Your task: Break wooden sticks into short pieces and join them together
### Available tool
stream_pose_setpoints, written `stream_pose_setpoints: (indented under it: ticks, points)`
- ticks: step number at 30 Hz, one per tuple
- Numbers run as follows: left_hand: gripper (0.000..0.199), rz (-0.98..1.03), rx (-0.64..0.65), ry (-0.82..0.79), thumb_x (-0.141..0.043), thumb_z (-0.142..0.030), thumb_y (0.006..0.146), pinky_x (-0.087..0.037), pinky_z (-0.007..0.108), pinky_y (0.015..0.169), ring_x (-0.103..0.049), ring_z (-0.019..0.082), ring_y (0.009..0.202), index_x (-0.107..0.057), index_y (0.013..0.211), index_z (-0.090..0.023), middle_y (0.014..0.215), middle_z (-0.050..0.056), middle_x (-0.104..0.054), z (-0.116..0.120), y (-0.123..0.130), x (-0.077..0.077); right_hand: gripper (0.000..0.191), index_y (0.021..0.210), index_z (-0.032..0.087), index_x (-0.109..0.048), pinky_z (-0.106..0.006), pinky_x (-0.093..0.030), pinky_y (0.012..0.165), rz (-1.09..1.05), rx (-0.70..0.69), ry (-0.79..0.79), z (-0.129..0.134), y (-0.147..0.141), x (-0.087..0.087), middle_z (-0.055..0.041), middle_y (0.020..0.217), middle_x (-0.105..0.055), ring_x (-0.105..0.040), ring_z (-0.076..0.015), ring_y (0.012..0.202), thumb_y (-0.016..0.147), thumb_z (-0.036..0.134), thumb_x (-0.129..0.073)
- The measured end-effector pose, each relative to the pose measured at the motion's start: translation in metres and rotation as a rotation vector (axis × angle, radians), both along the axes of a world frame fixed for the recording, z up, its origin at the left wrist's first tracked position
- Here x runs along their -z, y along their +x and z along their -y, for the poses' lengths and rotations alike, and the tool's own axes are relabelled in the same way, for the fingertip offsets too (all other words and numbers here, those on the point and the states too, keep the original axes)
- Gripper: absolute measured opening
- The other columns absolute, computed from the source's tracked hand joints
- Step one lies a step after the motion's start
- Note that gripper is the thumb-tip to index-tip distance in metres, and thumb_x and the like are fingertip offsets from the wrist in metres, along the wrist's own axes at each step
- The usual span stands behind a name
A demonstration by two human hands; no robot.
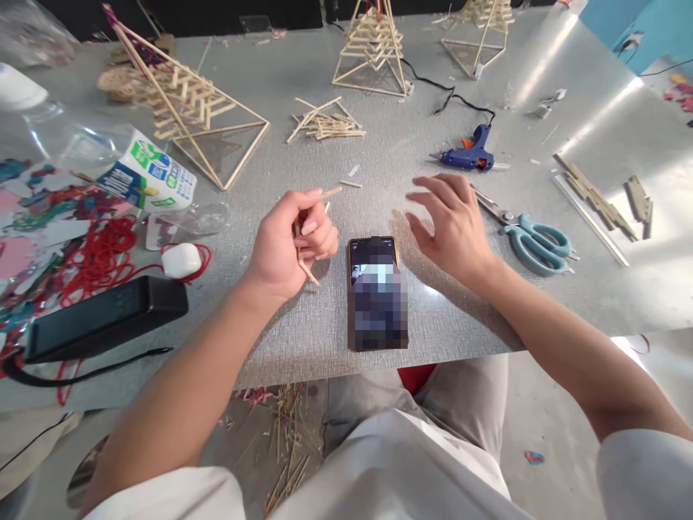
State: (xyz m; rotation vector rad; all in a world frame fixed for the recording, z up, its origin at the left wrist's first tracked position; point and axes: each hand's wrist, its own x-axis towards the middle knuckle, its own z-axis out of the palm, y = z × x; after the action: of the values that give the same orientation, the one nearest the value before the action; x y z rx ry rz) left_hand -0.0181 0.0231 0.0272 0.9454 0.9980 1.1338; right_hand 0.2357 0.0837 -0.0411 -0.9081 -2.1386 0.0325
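My left hand [295, 242] is closed around a few thin wooden sticks [308, 272], whose ends poke out above and below the fingers. To the right of it a phone [377, 292] lies face up, its screen lit and blurred. My right hand [448, 224] holds nothing; its fingers are apart, just above or on the table, which of the two I cannot tell. Beyond that hand lies a blue hot glue gun [470, 153], and beside its wrist are scissors with light blue handles [533, 235]. One short stick [351, 184] rests between the hands.
Wooden stick frames [206, 123] stand along the back, near a pile of sticks [330, 123]. At left are a plastic bottle [146, 170], red cord [108, 242] and a black device [108, 318]. Flat wooden strips [595, 195] lie at right. The glue gun's black cable [449, 90] runs backward.
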Motion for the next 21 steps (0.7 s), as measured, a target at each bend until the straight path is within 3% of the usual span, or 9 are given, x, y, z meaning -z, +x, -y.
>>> stream_pose_setpoints:
  ticks: [1, 4, 10, 15, 18, 21]
  points:
    - [0.055, 0.008, -0.001, 0.002, -0.057, -0.040, 0.098, -0.029, 0.023, 0.045, -0.019, 0.007, 0.039, -0.030, 0.054, -0.021, 0.043, -0.008, -0.015, 0.000, 0.000, 0.000, 0.011, 0.103, 0.024, -0.073, -0.058, -0.048, 0.103, -0.024, -0.021, -0.006, 0.002, -0.001, -0.002, -0.0110, 0.124, -0.077, -0.061, -0.0349, 0.118, 0.101, 0.030, -0.064]
    - [0.054, -0.013, -0.009, 0.008, -0.056, -0.039, 0.098, -0.029, 0.024, 0.045, -0.019, 0.008, 0.039, -0.030, 0.054, -0.021, 0.043, -0.008, -0.015, 0.000, 0.001, 0.002, 0.021, 0.081, 0.023, -0.066, -0.049, -0.051, 0.094, -0.066, -0.108, -0.043, 0.009, -0.008, -0.007, -0.0082, 0.101, -0.079, -0.064, -0.0287, 0.100, 0.098, 0.034, -0.071]
    - [0.052, -0.066, 0.029, 0.077, -0.059, -0.039, 0.095, -0.026, 0.024, 0.045, -0.022, 0.007, 0.039, -0.037, 0.053, -0.021, 0.043, -0.007, -0.021, 0.002, 0.003, 0.008, 0.016, 0.104, 0.021, -0.071, -0.045, -0.052, 0.094, -0.051, -0.171, -0.126, 0.019, -0.016, -0.007, -0.0085, 0.102, -0.079, -0.065, -0.0261, 0.100, 0.105, 0.032, -0.060]
    - [0.046, -0.319, 0.255, 0.090, -0.059, -0.040, 0.097, -0.023, 0.024, 0.047, -0.029, 0.008, 0.046, -0.054, 0.057, -0.018, 0.050, -0.004, -0.036, 0.008, 0.006, 0.009, 0.025, 0.127, 0.021, -0.070, -0.042, -0.054, 0.095, -0.149, -0.334, -0.134, 0.023, -0.016, -0.015, -0.0077, 0.110, -0.081, -0.070, -0.0223, 0.102, 0.107, 0.033, -0.062]
    - [0.044, -0.411, 0.358, 0.106, -0.062, -0.042, 0.098, -0.024, 0.024, 0.050, -0.034, 0.009, 0.051, -0.060, 0.062, -0.017, 0.057, -0.002, -0.042, 0.009, 0.006, 0.012, 0.017, 0.117, 0.021, -0.075, -0.039, -0.055, 0.091, -0.165, -0.490, -0.090, 0.026, -0.019, -0.019, -0.0064, 0.105, -0.082, -0.073, -0.0188, 0.096, 0.107, 0.028, -0.064]
    - [0.044, -0.436, 0.400, 0.113, -0.060, -0.044, 0.101, -0.023, 0.025, 0.052, -0.033, 0.010, 0.053, -0.064, 0.067, -0.016, 0.058, -0.003, -0.039, 0.010, 0.005, 0.014, 0.010, 0.104, 0.019, -0.077, -0.037, -0.055, 0.087, -0.190, -0.525, -0.077, 0.027, -0.022, -0.021, -0.0050, 0.098, -0.083, -0.073, -0.0161, 0.088, 0.105, 0.024, -0.068]
